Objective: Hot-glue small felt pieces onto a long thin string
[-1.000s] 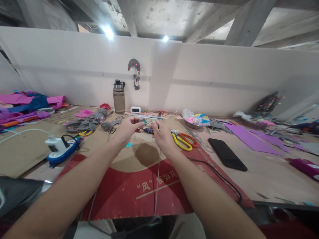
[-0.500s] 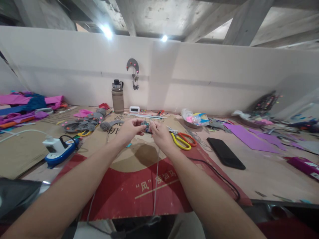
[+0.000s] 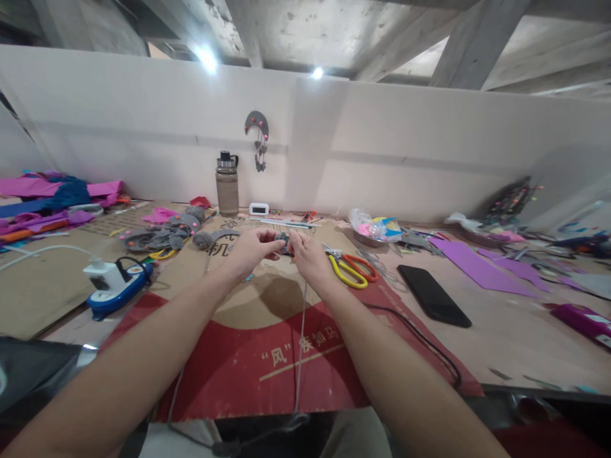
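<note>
The small grey piece [image 3: 282, 238] sits between the hands, above the cardboard [image 3: 229, 362]; the left hand [image 3: 252, 249] has its fingers pinched nearly together on the piece's left side, the right hand [image 3: 310, 256] likewise on its right, exact contact too small to tell. It looks light, soft and easily bent, suiting a gentle edge hold; the cord [image 3: 301, 343] below the right hand seems limp
</note>
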`<move>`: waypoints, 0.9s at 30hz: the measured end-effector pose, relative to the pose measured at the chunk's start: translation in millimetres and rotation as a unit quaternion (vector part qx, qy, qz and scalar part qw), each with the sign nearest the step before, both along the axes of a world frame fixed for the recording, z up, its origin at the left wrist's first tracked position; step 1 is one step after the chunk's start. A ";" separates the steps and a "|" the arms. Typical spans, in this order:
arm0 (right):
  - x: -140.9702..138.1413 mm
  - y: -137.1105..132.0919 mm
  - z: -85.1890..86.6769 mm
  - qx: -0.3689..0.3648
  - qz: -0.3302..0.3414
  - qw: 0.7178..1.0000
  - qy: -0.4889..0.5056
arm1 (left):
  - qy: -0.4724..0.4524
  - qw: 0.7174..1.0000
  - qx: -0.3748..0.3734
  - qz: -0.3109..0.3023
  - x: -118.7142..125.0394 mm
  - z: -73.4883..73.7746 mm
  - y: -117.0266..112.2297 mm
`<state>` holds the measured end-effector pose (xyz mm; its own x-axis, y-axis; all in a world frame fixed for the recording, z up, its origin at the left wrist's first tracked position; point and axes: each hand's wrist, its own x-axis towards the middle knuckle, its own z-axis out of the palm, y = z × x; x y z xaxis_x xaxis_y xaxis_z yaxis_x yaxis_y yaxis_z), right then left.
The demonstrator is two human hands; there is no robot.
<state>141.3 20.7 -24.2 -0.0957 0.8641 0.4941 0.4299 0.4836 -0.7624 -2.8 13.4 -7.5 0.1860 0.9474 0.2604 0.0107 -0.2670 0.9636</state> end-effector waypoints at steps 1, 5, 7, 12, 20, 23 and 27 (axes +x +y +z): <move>-0.1 -0.2 0.1 0.000 0.000 1.000 0.001 | 0.003 1.000 -0.001 -0.006 -0.3 0.2 0.2; -0.5 -2.2 1.4 0.001 0.005 1.000 -0.003 | 0.009 0.999 -0.018 -0.035 -1.2 0.4 0.6; -0.7 -3.8 2.8 0.001 0.004 1.000 -0.008 | 0.003 0.999 -0.024 -0.035 -1.1 -0.5 1.1; -1.0 -5.3 4.0 -0.005 0.001 1.000 -0.001 | -0.032 0.998 -0.053 -0.015 -1.1 -4.7 3.9; -0.1 5.0 -4.2 -0.008 0.008 0.999 0.035 | -0.061 0.994 -0.062 -0.067 -3.8 -3.7 4.2; 0.0 6.0 -3.9 -0.011 0.014 0.999 0.051 | -0.058 0.991 -0.070 -0.096 -5.4 -0.8 2.9; -0.7 4.9 -2.1 -0.025 0.017 0.998 0.063 | -0.055 0.990 -0.086 -0.098 -6.1 1.9 1.6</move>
<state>140.6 25.6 -26.3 -0.0649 0.8851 0.4608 0.3132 0.4565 -0.8328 -9.0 15.0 -5.6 0.3495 0.9283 0.1271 -0.1318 -0.0856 0.9876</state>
